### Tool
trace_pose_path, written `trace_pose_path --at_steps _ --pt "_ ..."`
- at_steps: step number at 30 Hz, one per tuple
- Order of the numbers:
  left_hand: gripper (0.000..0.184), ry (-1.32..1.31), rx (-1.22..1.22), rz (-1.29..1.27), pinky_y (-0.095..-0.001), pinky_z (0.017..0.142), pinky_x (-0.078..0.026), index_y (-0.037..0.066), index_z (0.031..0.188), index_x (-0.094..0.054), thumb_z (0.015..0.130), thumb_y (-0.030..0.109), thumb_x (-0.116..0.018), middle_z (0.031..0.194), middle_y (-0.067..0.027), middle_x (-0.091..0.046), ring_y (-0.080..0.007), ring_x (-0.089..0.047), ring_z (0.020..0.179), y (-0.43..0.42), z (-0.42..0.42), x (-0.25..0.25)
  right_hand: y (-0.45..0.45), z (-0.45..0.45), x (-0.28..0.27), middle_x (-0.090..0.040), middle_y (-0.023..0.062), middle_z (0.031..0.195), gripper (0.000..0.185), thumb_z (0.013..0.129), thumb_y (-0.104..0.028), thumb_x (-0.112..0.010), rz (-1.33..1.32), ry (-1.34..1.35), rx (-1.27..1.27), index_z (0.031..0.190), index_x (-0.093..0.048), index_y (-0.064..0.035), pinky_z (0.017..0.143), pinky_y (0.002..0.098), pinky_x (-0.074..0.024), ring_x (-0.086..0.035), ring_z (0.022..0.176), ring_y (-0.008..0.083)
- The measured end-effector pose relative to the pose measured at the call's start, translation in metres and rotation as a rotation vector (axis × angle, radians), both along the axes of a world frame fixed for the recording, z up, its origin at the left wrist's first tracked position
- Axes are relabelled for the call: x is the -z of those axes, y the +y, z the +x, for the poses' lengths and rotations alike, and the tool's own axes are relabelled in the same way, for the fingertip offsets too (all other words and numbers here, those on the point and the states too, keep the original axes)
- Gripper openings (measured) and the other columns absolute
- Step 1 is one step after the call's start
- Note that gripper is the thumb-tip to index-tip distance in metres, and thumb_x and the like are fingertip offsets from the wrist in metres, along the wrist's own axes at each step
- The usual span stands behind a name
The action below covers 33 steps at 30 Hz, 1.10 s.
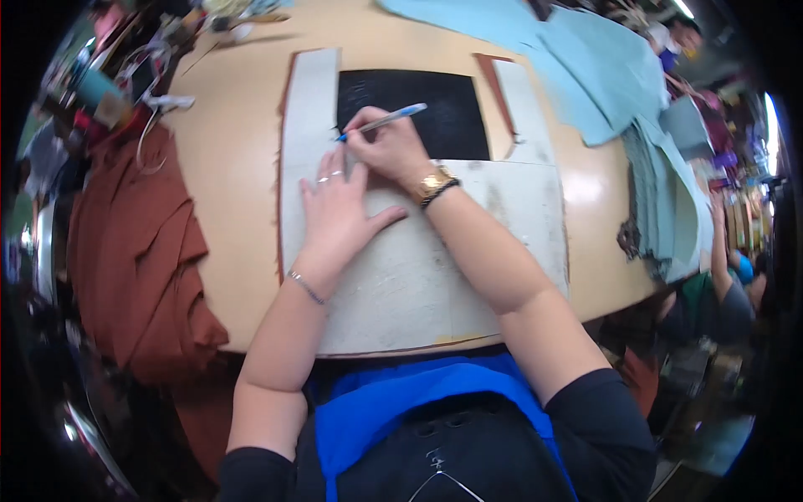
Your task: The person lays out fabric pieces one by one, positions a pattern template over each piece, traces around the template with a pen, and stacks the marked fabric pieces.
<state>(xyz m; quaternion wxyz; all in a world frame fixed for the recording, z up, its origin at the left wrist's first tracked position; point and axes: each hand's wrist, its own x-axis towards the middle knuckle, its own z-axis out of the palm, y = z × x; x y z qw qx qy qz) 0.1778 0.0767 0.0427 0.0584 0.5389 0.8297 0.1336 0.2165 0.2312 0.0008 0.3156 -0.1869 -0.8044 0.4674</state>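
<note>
My right hand (389,151) is closed round a pen (393,117) with a clear barrel and blue ends. Its tip meets the left edge of a black rectangular sheet (427,113), beside a white pattern board (435,268). My left hand (336,201) lies flat on the board, fingers spread, just below the pen tip. The board has a wide cut-out at its far side, where the black sheet shows. Brown fabric (499,96) peeks out along the board's edges and inside the right part of the cut-out.
Folded brown fabric (138,251) hangs over the table's left side. Light blue material (585,75) covers the far right and drapes over the edge. Cords and a teal container (94,86) are at the far left. Other people (676,38) are at the right.
</note>
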Motion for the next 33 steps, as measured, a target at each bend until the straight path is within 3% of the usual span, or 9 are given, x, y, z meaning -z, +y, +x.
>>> trace_pose_path --at_steps 2,8,9,10,12,16,30,33 --pt "0.089 -0.008 0.025 0.004 -0.0644 0.106 -0.028 0.007 0.140 -0.045 0.073 0.057 -0.075 0.151 -0.0199 -0.034 -0.0357 -0.029 0.143 0.000 -0.002 0.001 0.000 0.005 -0.006 -0.067 0.0081 0.073 0.014 0.085 -0.014 -0.064 0.012 0.034 0.018 0.085 -0.065 -0.0007 0.059 0.0273 -0.0493 -0.062 0.066 0.0132" --pt "0.081 -0.037 0.042 0.012 -0.0673 0.107 -0.026 0.013 0.136 -0.050 0.073 0.057 -0.075 0.151 -0.0231 -0.033 -0.0359 -0.027 0.144 -0.001 0.001 0.000 0.044 0.075 -0.003 -0.065 0.0031 0.088 0.007 0.092 -0.012 -0.063 -0.246 0.190 0.141 0.093 -0.062 -0.0048 0.069 0.0224 -0.0529 -0.066 0.080 0.0096" --pt "0.080 -0.039 0.039 0.007 -0.0672 0.107 -0.026 0.013 0.136 -0.050 0.073 0.057 -0.075 0.152 -0.0231 -0.032 -0.0360 -0.027 0.144 -0.001 0.001 -0.001 0.058 0.099 -0.001 -0.066 0.0035 0.087 0.006 0.092 -0.010 -0.062 -0.195 0.231 0.188 0.091 -0.062 -0.0044 0.069 0.0235 -0.0535 -0.066 0.079 0.0101" --pt "0.080 -0.040 0.034 0.002 -0.0671 0.108 -0.025 0.013 0.135 -0.050 0.074 0.057 -0.075 0.152 -0.0232 -0.032 -0.0360 -0.027 0.144 -0.001 0.002 -0.002 0.066 0.124 -0.007 -0.064 0.0014 0.071 0.004 0.086 -0.008 -0.063 -0.180 0.298 0.323 0.085 -0.063 -0.0045 0.056 0.0230 -0.0464 -0.058 0.065 0.0059" --pt "0.077 -0.016 0.029 0.018 -0.0636 0.108 -0.027 0.012 0.134 -0.051 0.074 0.053 -0.077 0.150 -0.0236 -0.035 -0.0361 -0.030 0.142 -0.001 0.004 -0.003 0.099 0.177 0.002 -0.063 0.0002 0.070 0.005 0.087 -0.009 -0.061 -0.013 0.178 0.498 0.084 -0.063 -0.0046 0.057 0.0228 -0.0456 -0.056 0.064 0.0049" --pt "0.075 0.002 0.029 0.009 -0.0620 0.108 -0.028 0.012 0.134 -0.050 0.075 0.051 -0.077 0.150 -0.0234 -0.036 -0.0357 -0.030 0.142 0.000 0.005 -0.004 0.114 0.230 0.012 -0.063 -0.0014 0.073 0.006 0.085 -0.010 -0.062 -0.086 0.103 0.580 0.084 -0.063 -0.0038 0.058 0.0221 -0.0448 -0.055 0.064 0.0034" --pt "0.078 0.000 0.023 -0.001 -0.0660 0.111 -0.022 0.016 0.138 -0.048 0.076 0.056 -0.075 0.154 -0.0202 -0.028 -0.0338 -0.022 0.146 -0.002 0.004 0.005 0.109 0.229 0.010 -0.062 -0.0013 0.069 0.008 0.082 -0.010 -0.067 0.032 0.021 0.481 0.080 -0.064 -0.0025 0.057 0.0209 -0.0453 -0.055 0.062 0.0033" --pt "0.081 0.032 0.027 -0.022 -0.0666 0.111 -0.021 0.019 0.143 -0.045 0.078 0.059 -0.071 0.156 -0.0197 -0.025 -0.0342 -0.021 0.146 -0.002 0.004 0.010 0.107 0.229 0.006 -0.060 -0.0035 0.072 0.006 0.086 -0.008 -0.064 0.033 0.022 0.428 0.082 -0.064 -0.0033 0.057 0.0185 -0.0410 -0.048 0.064 0.0010"
